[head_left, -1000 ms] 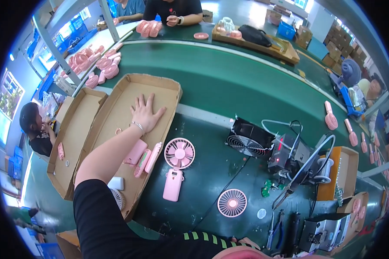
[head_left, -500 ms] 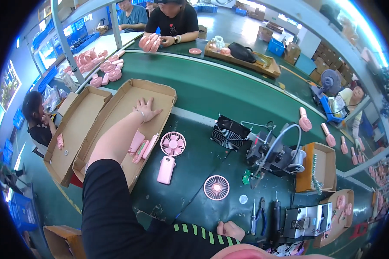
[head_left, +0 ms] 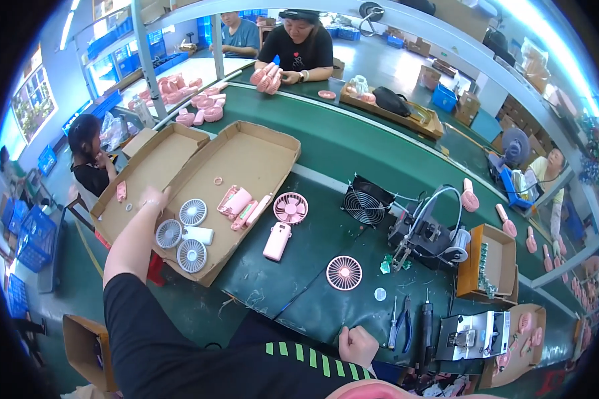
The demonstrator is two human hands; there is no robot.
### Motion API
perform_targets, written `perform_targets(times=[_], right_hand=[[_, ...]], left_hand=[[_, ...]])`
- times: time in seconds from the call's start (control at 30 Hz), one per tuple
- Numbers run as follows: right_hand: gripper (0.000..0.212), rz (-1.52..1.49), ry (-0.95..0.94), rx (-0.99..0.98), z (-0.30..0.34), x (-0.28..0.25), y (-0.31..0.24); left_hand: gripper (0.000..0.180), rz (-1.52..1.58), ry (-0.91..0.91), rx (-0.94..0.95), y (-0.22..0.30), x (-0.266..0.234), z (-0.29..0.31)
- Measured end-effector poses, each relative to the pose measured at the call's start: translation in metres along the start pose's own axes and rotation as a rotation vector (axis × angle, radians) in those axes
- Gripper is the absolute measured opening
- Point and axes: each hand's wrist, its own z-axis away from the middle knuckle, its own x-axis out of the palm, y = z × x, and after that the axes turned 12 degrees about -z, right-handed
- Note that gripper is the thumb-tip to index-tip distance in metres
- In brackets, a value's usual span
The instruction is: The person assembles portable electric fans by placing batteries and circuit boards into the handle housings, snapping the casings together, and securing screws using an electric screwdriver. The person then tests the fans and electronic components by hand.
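Note:
My left hand is at the low wall between two cardboard trays, its fingers blurred and partly hidden. Close by, in the right-hand tray, lie grey-white round fan grilles and a white handle piece. Pink casing parts and a small pink ring share that tray. My right hand rests as a closed fist at the bench's near edge, with nothing visible in it. Ahead of it lies a pink fan grille. A pink fan head and a pink handle casing lie beside the tray.
The left tray holds a small pink part. A black fan, a soldering-type machine and a wooden box stand to the right. Pliers, a screwdriver and an electric driver lie nearby. Co-workers sit across the belt.
My left hand has drawn back from the far end of the right-hand tray to the wall between the trays. The grey-white grilles now show. My view has shifted left; my right fist stays.

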Motion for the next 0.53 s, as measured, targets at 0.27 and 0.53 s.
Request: perform_targets(times=[0.27,0.53], right_hand=[[0.032,0.052,0.04,-0.064,-0.008,0.005,0.002],[0.033,0.116,0.063,-0.031,-0.003,0.009,0.0]], left_hand=[[0.026,0.007,0.116,0.028,-0.022,0.009,0.025],[0.04,-0.007,0.018,0.18,0.023,0.011,-0.028]])
